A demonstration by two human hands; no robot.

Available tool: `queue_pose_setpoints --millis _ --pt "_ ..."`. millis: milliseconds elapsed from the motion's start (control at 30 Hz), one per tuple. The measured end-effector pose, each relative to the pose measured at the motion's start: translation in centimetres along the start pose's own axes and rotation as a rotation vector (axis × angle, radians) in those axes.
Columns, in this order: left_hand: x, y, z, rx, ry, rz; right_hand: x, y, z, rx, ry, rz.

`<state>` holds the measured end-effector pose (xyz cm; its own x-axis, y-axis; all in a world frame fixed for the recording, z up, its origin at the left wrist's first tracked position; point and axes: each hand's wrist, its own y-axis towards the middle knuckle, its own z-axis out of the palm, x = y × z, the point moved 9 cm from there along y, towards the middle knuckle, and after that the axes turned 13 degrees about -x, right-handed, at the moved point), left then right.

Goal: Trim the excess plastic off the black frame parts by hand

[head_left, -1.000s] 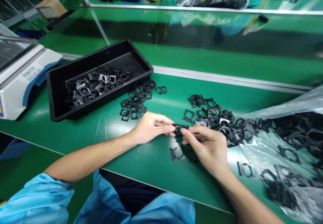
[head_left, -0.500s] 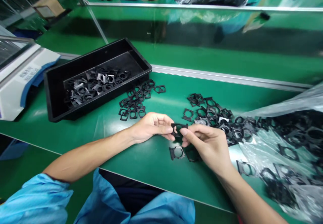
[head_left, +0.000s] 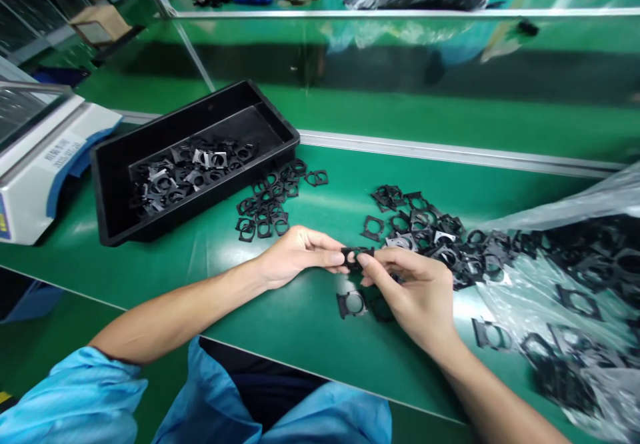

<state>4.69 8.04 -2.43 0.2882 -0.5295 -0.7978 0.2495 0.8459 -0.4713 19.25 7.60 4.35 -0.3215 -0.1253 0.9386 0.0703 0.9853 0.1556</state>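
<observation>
Black round-holed plate (head_left: pixel 358 250) pinched between left hand (head_left: pixel 295 257) and right hand (head_left: pixel 416 289).
If either pinch slips, it could be dropped onto the loose plate (head_left: pixel 343 307) lying nearer.

Glossy green table (head_left: pixel 280 317) (metal strip (head_left: pixel 450 153) behind)

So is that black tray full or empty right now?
Partly filled: the black tray holds a heap of ring-shaped parts, with its floor showing beside them.

From my head, one camera is looking forward and down across the table (head_left: pixel 290 331), viewing my near left hand (head_left: pixel 295 257) and right hand (head_left: pixel 419 291).
</observation>
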Motion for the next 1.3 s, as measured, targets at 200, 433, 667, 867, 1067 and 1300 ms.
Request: queue_pose_setpoints --millis 200,433,667,867,1067,1300 --pt "-0.3 0.0 0.1 0.017 0.030 0.029 -0.6 0.1 0.5 0.033 0.051 0.078" --pt "-0.4 0.0 0.5 0.061 -0.012 0.049 -0.9 0.2 1.1 0.117 0.167 0.197" --pt "-1.9 0.0 -0.7 -0.086 0.194 0.285 -1.1 0.4 1.2 0.082 0.119 0.128" --pt "-2.7 -0.2 -0.7 -0.111 0.192 0.373 -1.5 0.3 1.9 0.121 0.197 0.163" --pt "-2.2 0.1 -0.7 -0.099 0.233 0.356 -1.7 0.6 1.5 0.107 0.170 0.139" --pt "-3.7 -0.3 0.5 -0.048 0.421 0.562 -1.1 0.9 1.8 0.220 0.002 -0.010"
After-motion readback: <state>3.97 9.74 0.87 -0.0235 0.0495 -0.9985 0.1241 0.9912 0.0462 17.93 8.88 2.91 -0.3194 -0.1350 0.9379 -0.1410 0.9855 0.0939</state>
